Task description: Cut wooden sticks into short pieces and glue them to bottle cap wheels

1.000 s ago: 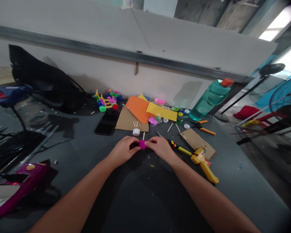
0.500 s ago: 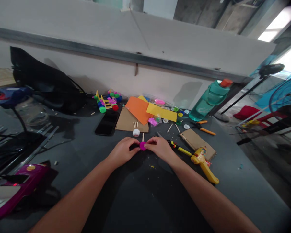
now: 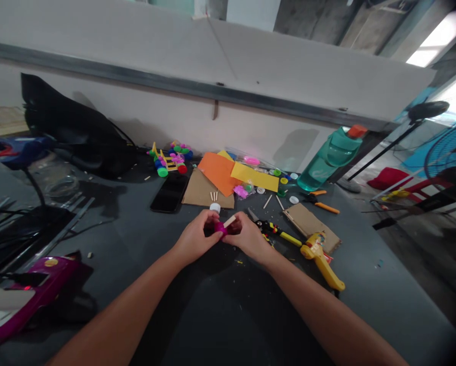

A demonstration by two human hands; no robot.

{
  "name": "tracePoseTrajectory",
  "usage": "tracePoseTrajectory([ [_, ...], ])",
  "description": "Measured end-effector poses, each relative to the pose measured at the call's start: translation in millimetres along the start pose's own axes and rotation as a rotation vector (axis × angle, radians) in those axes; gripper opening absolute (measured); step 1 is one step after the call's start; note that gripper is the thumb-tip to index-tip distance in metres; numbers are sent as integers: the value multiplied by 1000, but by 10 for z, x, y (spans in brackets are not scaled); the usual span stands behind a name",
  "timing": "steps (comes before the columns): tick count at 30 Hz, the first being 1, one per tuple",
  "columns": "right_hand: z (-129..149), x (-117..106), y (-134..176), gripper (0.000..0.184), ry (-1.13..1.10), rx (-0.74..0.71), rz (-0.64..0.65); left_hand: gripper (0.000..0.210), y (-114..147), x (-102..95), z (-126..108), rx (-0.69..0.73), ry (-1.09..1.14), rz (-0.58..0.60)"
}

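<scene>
Between my hands is a magenta bottle cap with a pale wooden stick sticking out of it, up and to the right. My left hand pinches the cap from the left. On its other side my right hand has its fingers closed at the cap and stick, the fingertips partly hidden. Just beyond them stands a white cap with short wooden sticks upright at it. A pair of scissors lies right of my right hand, beside a yellow glue gun.
Brown cardboard, orange paper and a black phone lie beyond my hands. At the back right stands a teal bottle, near orange-handled pliers. A cardboard piece lies right. A magenta device sits at left.
The magenta cap has been tilted and lifted slightly, and its stick now leans to the right instead of pointing straight away from me. Both hands have stayed around it.
</scene>
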State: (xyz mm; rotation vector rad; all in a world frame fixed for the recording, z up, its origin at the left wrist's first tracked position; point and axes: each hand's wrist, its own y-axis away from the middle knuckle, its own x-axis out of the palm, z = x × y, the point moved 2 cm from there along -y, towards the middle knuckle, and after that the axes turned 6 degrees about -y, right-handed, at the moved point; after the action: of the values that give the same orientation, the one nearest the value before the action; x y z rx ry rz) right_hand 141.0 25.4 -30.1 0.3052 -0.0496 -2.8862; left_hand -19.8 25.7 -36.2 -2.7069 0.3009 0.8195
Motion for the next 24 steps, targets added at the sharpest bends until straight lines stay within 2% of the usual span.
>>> tracePoseTrajectory([
  [2,-11,-5,-8,36,-24,16,35,33,2,-24,-15,58,-69,-16],
  [7,-116,-126,-77,42,36,125,0,36,1,-99,-32,163,-298,-1],
  [17,-157,-121,-87,46,147,95,52,46,-14,-78,-15,190,-275,45],
  [20,-25,-218,-66,45,275,83,-8,45,-12,-78,-9,203,-277,60],
  [24,442,-589,101,39,485,-14,-176,39,4,-88,-22,202,-294,81],
])
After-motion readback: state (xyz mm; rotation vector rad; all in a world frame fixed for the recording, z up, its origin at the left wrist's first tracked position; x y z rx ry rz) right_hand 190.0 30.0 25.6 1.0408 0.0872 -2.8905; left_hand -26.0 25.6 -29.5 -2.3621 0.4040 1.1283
